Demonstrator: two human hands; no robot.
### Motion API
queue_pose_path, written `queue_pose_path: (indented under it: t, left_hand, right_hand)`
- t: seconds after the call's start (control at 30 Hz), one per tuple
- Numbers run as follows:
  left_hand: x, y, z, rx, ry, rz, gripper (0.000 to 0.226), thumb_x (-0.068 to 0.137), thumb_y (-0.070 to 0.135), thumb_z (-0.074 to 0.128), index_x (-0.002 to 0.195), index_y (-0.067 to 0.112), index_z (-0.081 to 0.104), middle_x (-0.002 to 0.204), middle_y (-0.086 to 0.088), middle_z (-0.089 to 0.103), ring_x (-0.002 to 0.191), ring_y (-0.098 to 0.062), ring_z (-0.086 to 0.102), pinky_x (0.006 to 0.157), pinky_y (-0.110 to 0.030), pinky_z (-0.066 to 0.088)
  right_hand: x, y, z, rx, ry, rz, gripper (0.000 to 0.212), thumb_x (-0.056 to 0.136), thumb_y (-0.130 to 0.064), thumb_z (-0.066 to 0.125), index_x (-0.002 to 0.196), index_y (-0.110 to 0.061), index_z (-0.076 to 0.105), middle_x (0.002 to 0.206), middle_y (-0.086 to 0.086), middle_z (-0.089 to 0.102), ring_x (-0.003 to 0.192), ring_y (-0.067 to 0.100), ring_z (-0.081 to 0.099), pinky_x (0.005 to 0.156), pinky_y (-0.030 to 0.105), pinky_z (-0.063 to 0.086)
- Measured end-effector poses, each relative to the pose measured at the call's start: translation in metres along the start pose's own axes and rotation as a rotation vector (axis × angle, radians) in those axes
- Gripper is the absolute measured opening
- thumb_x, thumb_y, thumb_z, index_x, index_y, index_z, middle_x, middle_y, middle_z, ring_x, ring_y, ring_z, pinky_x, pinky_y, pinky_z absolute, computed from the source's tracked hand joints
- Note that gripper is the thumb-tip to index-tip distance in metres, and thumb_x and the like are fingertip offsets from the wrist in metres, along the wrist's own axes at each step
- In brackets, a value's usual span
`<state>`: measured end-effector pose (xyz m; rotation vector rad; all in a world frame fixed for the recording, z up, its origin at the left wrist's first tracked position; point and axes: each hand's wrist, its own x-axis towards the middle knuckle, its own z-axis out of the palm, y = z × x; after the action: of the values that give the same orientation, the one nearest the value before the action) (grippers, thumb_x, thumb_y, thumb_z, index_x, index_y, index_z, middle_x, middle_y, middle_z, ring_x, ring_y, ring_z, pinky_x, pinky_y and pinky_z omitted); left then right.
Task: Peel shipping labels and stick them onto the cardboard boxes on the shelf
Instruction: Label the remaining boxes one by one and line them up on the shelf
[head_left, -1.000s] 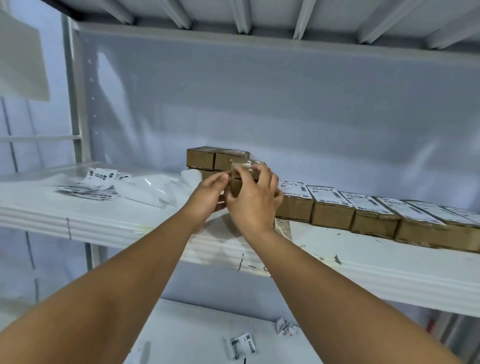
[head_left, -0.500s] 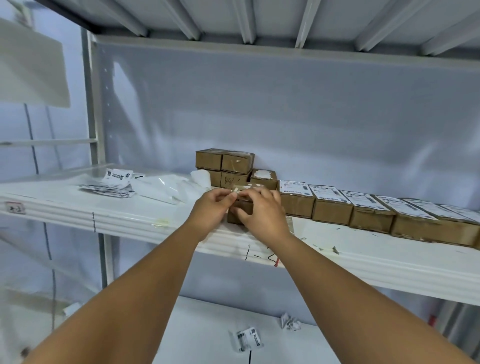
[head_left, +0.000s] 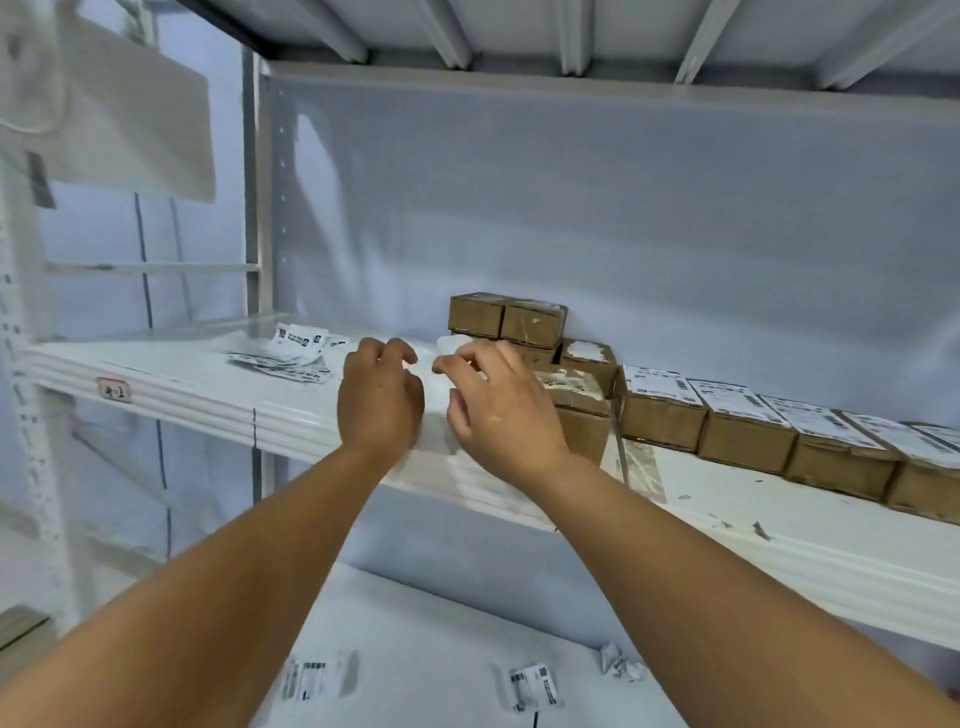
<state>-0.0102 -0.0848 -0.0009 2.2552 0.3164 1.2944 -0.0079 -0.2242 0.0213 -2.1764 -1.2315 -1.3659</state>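
Observation:
My left hand (head_left: 382, 397) and my right hand (head_left: 501, 410) hover side by side over the white shelf (head_left: 208, 402), fingers loosely curled, nothing visibly gripped. Between them lies pale, glossy sheet material (head_left: 435, 392). An unlabelled cardboard box (head_left: 584, 428) stands just right of my right hand, partly hidden by it. Behind it is a small stack of bare boxes (head_left: 506, 322). A row of several boxes with shipping labels on top (head_left: 745, 431) runs to the right. A loose pile of printed labels (head_left: 293, 353) lies left of my left hand.
A shelf upright (head_left: 254, 208) stands at the left and the grey back panel is behind the boxes. The lower shelf holds stray labels (head_left: 532, 686) and a crumpled paper scrap (head_left: 618, 662). Small scraps dot the shelf's front edge at right.
Both hands have come off the unlabelled box, which now stands on the shelf, and moved left over the pale sheets. The view has shifted left and closer.

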Motion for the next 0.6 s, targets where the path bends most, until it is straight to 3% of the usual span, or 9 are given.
queue_pose_path:
  t: [0.07, 0.2, 0.33, 0.4, 0.5, 0.6]
  left_hand:
    - [0.015, -0.034, -0.011, 0.164, -0.009, -0.036, 0.031, 0.079, -0.006, 0.049, 0.107, 0.003, 0.059, 0.113, -0.022, 0.048, 0.105, -0.037, 0.043, 0.080, -0.043, 0.042]
    - [0.038, -0.084, -0.022, 0.286, -0.178, -0.276, 0.036, 0.083, 0.005, 0.051, 0.119, 0.000, 0.050, 0.127, -0.022, 0.038, 0.117, -0.041, 0.039, 0.093, -0.045, 0.040]
    - [0.051, -0.106, -0.017, 0.377, -0.252, -0.306, 0.066, 0.087, 0.039, 0.057, 0.137, 0.003, 0.033, 0.153, -0.019, 0.013, 0.139, -0.036, 0.017, 0.109, -0.042, 0.026]
    - [0.064, -0.124, -0.020, 0.340, -0.219, -0.352, 0.063, 0.090, 0.026, 0.054, 0.141, 0.003, 0.025, 0.156, -0.018, 0.002, 0.141, -0.036, 0.011, 0.107, -0.044, 0.029]
    - [0.087, -0.163, -0.033, 0.366, -0.159, -0.342, 0.056, 0.085, 0.000, 0.045, 0.139, 0.000, 0.028, 0.154, -0.018, 0.008, 0.136, -0.040, 0.024, 0.098, -0.046, 0.038]
    - [0.104, -0.194, -0.044, 0.287, -0.095, -0.396, 0.052, 0.091, 0.003, 0.048, 0.141, 0.007, 0.033, 0.154, -0.015, 0.015, 0.124, -0.040, 0.045, 0.096, -0.044, 0.041]
  right_hand:
    - [0.012, -0.015, 0.013, 0.095, -0.156, 0.014, 0.030, 0.080, -0.004, 0.060, 0.109, -0.011, 0.064, 0.102, 0.008, 0.061, 0.095, 0.028, 0.057, 0.063, 0.034, 0.049]
    - [0.031, -0.034, 0.048, 0.254, -0.444, 0.141, 0.032, 0.093, -0.009, 0.044, 0.121, -0.017, 0.058, 0.121, 0.004, 0.056, 0.116, 0.021, 0.045, 0.088, 0.032, 0.040]
    - [0.052, -0.053, 0.085, 0.431, -0.554, 0.218, 0.035, 0.092, -0.007, 0.044, 0.120, -0.018, 0.061, 0.121, 0.007, 0.058, 0.113, 0.022, 0.051, 0.091, 0.029, 0.039]
    - [0.062, -0.061, 0.102, 0.470, -0.560, 0.253, 0.036, 0.093, -0.006, 0.043, 0.121, -0.017, 0.061, 0.123, 0.008, 0.059, 0.114, 0.023, 0.051, 0.093, 0.029, 0.040]
    - [0.078, -0.069, 0.125, 0.488, -0.543, 0.296, 0.038, 0.094, -0.006, 0.040, 0.125, -0.016, 0.059, 0.130, 0.008, 0.057, 0.120, 0.022, 0.049, 0.094, 0.027, 0.038]
    - [0.096, -0.073, 0.147, 0.483, -0.527, 0.262, 0.042, 0.094, -0.005, 0.038, 0.131, -0.016, 0.054, 0.136, 0.008, 0.053, 0.124, 0.023, 0.046, 0.097, 0.028, 0.037]
